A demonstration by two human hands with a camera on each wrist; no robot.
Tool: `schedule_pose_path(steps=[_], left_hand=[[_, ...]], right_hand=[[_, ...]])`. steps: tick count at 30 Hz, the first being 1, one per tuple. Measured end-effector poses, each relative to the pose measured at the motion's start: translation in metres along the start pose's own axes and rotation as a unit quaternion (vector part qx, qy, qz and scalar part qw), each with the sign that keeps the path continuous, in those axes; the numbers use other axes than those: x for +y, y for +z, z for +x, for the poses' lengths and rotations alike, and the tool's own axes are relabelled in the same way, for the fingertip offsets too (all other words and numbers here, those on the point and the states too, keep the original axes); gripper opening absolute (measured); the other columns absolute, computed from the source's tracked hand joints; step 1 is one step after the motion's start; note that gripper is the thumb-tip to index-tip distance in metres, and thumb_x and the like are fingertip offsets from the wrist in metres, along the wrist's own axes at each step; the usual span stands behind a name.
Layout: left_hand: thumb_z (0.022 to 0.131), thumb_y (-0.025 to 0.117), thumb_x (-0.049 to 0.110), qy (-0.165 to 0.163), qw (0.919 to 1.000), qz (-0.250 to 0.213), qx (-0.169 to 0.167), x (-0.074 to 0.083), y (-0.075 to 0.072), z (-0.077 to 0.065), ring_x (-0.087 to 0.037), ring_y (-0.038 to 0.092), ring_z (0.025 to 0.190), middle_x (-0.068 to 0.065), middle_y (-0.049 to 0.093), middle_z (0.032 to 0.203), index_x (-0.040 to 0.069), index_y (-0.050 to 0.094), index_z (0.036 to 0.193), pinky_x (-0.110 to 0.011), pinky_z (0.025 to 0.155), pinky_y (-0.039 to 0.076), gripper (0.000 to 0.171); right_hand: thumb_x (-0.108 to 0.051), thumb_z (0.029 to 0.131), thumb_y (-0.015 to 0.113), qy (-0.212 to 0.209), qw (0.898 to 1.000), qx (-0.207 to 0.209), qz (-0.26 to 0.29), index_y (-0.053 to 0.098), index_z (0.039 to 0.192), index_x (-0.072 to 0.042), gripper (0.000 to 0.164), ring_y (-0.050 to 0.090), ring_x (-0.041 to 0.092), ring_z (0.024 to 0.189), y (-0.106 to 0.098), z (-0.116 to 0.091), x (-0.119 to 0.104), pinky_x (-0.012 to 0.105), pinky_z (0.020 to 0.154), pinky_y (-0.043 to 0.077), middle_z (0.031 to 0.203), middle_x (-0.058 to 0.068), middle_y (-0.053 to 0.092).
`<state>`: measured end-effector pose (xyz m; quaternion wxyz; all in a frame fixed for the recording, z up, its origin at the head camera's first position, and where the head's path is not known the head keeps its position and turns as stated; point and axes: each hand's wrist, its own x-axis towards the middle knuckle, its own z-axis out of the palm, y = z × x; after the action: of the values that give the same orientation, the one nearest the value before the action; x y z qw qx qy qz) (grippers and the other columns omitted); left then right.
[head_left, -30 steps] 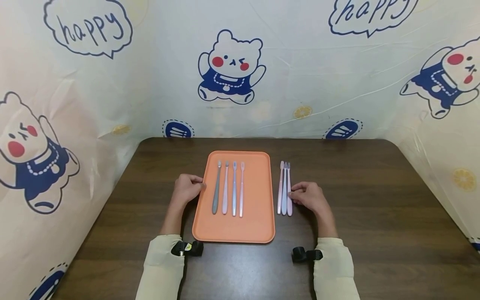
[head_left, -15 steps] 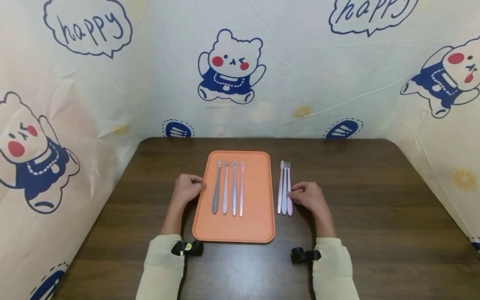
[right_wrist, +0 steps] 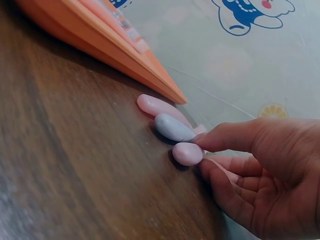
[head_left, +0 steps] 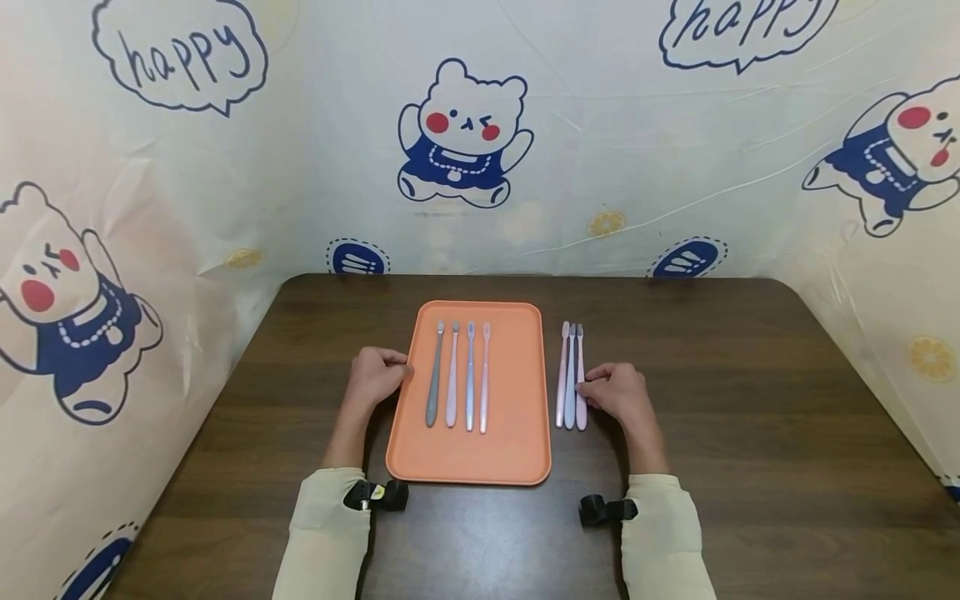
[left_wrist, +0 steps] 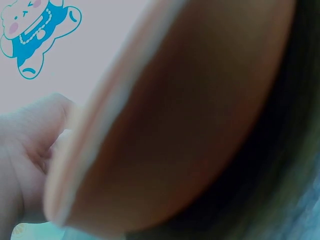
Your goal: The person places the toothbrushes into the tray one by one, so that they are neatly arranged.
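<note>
An orange tray (head_left: 517, 454) lies on the table, and my left hand (head_left: 375, 375) grips its left rim; the tray's dark underside fills much of the left wrist view. On the tray a grey-green toothbrush (head_left: 433, 387), a lilac one, a blue one and a pink one lie in a row, heads away from me. Right of the tray, three more lie side by side: a pink toothbrush (head_left: 561, 392), a pale blue toothbrush (right_wrist: 172, 128) and a pinkish-lilac toothbrush (right_wrist: 188, 154). My right hand (head_left: 621, 390) pinches the pinkish-lilac one by its handle, between thumb and fingers.
The brown wooden table (head_left: 757, 433) extends to both sides of the arms. A patterned sheet (head_left: 585, 125) with cartoon bears stands behind and beside it. A black wrist camera (head_left: 607, 510) sits on the right sleeve, and another one on the left.
The right forearm has shifted slightly left, while its fingers stay at the pinkish-lilac toothbrush. The left hand and the tray hold their places.
</note>
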<state>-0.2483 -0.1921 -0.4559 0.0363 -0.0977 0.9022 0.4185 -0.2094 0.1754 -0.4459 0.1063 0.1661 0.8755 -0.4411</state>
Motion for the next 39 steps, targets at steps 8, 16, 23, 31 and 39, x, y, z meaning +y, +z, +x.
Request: schedule_pose_path(steps=[8,16,23,31,39], left_hand=[[0.089,0.067,0.016,-0.001,1.0,0.003,0.005,-0.0008,0.001,-0.0003,-0.026,0.07,0.091,-0.02,0.076,0.105,-0.001,0.077,0.108,-0.034,0.076,0.056,0.028],[0.088,0.067,0.017,0.002,0.9999,0.007,0.007,-0.0005,0.0008,-0.0001,-0.024,0.069,0.088,-0.019,0.077,0.104,0.0,0.078,0.108,-0.028,0.071,0.052,0.028],[0.088,0.066,0.016,-0.004,1.0,0.004,0.003,-0.0007,0.0008,-0.0012,-0.025,0.069,0.087,-0.02,0.076,0.105,-0.001,0.077,0.109,-0.03,0.071,0.054,0.029],[0.088,0.067,0.016,-0.006,1.0,0.001,0.0,0.0003,0.0007,-0.0011,-0.025,0.069,0.087,-0.02,0.076,0.105,-0.002,0.076,0.11,-0.029,0.071,0.053,0.029],[0.088,0.066,0.015,0.0,1.0,0.003,-0.002,0.0007,-0.001,-0.0012,-0.026,0.069,0.09,-0.02,0.076,0.105,-0.002,0.076,0.111,-0.032,0.074,0.054,0.03]], right_hand=[[-0.02,0.091,0.071,0.012,1.0,0.011,-0.016,0.07,0.113,0.0,0.03,0.065,0.02,0.078,0.0023,-0.0014,-0.0051,0.024,0.063,0.05,0.099,0.017,0.071],[-0.022,0.09,0.072,0.001,0.999,0.02,-0.048,0.073,0.103,0.0,0.025,0.065,0.021,0.077,0.0024,-0.0003,-0.0052,0.024,0.062,0.048,0.097,0.017,0.07],[-0.024,0.091,0.071,-0.014,0.999,0.018,-0.043,0.073,0.102,0.0,0.027,0.065,0.02,0.074,0.0016,0.0006,-0.0012,0.025,0.061,0.049,0.092,0.016,0.071],[-0.024,0.091,0.07,-0.018,0.999,0.007,-0.028,0.072,0.105,0.001,0.029,0.065,0.019,0.074,-0.0025,0.0028,0.0019,0.025,0.063,0.05,0.092,0.016,0.071],[-0.02,0.091,0.07,-0.02,1.0,-0.001,-0.016,0.072,0.108,0.003,0.028,0.063,0.015,0.073,-0.0064,0.0028,0.0029,0.024,0.062,0.05,0.088,0.012,0.071]])
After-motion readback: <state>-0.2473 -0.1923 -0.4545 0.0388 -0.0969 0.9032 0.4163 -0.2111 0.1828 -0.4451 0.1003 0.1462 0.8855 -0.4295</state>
